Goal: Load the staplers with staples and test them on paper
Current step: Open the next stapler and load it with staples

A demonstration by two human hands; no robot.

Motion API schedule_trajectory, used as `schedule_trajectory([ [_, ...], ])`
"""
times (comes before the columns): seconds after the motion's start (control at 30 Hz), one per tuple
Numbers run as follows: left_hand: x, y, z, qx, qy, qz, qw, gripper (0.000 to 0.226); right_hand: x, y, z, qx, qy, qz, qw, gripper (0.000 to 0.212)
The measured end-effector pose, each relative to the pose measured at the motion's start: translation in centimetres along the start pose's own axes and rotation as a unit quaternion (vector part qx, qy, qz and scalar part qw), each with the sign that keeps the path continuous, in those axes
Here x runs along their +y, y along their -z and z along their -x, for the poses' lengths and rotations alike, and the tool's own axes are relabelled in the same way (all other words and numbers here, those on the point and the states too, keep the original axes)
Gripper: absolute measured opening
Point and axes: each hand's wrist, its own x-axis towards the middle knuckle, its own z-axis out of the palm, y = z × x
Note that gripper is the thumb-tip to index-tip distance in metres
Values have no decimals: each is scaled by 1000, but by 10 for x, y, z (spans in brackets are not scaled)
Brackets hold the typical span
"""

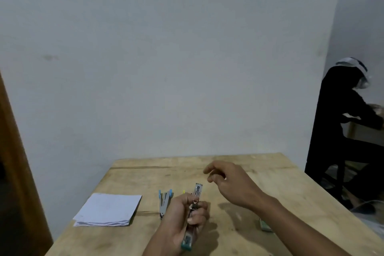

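My left hand (pixel 182 216) grips a teal stapler (pixel 194 210) around its middle, its metal magazine pointing up and away from me. My right hand (pixel 226 178) hovers above the table behind the stapler, fingers loosely curled, and I cannot see anything in it. A second stapler (pixel 164 201) with light blue ends lies opened on the table just left of my left hand. A stack of white paper (pixel 109 210) lies further left.
The wooden table (pixel 259 172) stands against a pale wall. A small greenish box (pixel 265 225) lies partly hidden under my right forearm. A person in dark clothes sits at another table at the far right.
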Motion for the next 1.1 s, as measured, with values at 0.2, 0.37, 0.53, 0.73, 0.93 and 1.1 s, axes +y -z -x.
schedule_trajectory([
  [0.2, -4, -4, 3, 13, -32, -53, 998, 13, 26, -9, 0, -24, 81, 200, 976, 46],
  [0.37, -4, -2, 2, -7, -34, -85, 996, 41, 30, -3, 1, 19, 176, 294, 939, 46],
  [0.53, -5, -6, 9, -41, -48, -124, 990, 60, 37, -7, 7, 40, 235, 307, 921, 46],
  [0.73, -5, -3, 6, -15, -53, -121, 991, 61, 35, -9, 13, -6, 197, 188, 962, 55],
  [0.93, -14, -11, 0, 105, -186, -382, 899, 51, 26, -11, 19, 75, -262, -397, 876, 25],
  [1.1, -28, -21, 1, 102, -332, -850, 396, 58, 30, -18, 21, -19, -379, -676, 631, 59],
])
